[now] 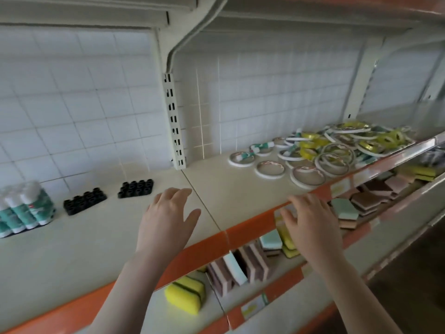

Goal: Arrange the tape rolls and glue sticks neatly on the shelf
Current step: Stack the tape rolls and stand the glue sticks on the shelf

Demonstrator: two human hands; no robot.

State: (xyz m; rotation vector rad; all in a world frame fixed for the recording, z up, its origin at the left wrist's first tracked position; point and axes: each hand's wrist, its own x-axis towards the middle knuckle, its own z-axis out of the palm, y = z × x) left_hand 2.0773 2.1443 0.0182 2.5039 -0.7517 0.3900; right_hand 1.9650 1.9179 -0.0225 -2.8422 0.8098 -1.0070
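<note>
A loose heap of tape rolls (320,150), white rings and yellow ones, lies on the right part of the cream shelf (96,249); a few glue sticks (258,147) lie among them at the heap's left. A shrink-wrapped pack of glue sticks (24,208) stands at the far left. My left hand (168,218) hovers open over the bare middle of the shelf, holding nothing. My right hand (310,225) is open in front of the shelf's orange front edge (252,225), fingertips at the edge, holding nothing.
Two black plastic holders (85,200) (136,188) sit on the shelf between the pack and my left hand. A slotted upright (174,121) divides the tiled back wall. The lower shelf holds several sponges (185,294), yellow, pink and green.
</note>
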